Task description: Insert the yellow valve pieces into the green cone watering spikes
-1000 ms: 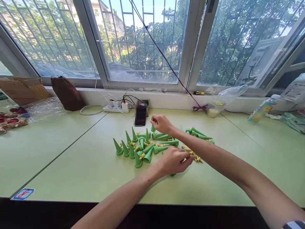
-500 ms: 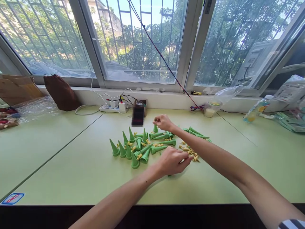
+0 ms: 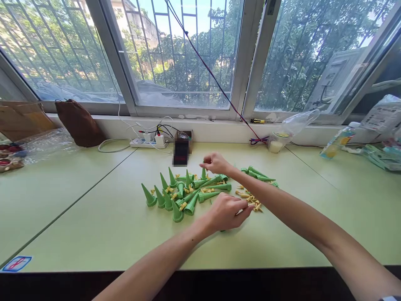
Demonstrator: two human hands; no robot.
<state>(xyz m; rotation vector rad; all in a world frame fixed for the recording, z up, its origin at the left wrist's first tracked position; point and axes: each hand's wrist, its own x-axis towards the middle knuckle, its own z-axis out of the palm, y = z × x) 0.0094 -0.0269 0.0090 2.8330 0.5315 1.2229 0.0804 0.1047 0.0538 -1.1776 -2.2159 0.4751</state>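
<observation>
My right hand (image 3: 216, 163) reaches across to the back of a pile of green plastic cone spikes, its fingers pinched at the tip of an upright green cone spike (image 3: 203, 174). My left hand (image 3: 231, 211) is closed in front of the pile, thumb and fingertips together beside the small yellow valve-like pieces (image 3: 257, 206). A bit of green peeks out below its palm; what the fingers hold is hidden. Several cones stand upright at the left, such as the leftmost cone (image 3: 148, 196). Others lie on their sides (image 3: 209, 195) with yellow bits among them.
More green cones (image 3: 261, 174) lie behind my right forearm. Along the window sit a brown bag (image 3: 79, 124), a power strip (image 3: 148, 144), a small box with a blurred front (image 3: 181, 151), a jar in plastic (image 3: 276, 144) and a drink bottle (image 3: 340, 141).
My right hand stays at the same cone, its fingers slightly lower and more curled. The leftmost upright cone appears a little further left. My left hand has hardly moved.
</observation>
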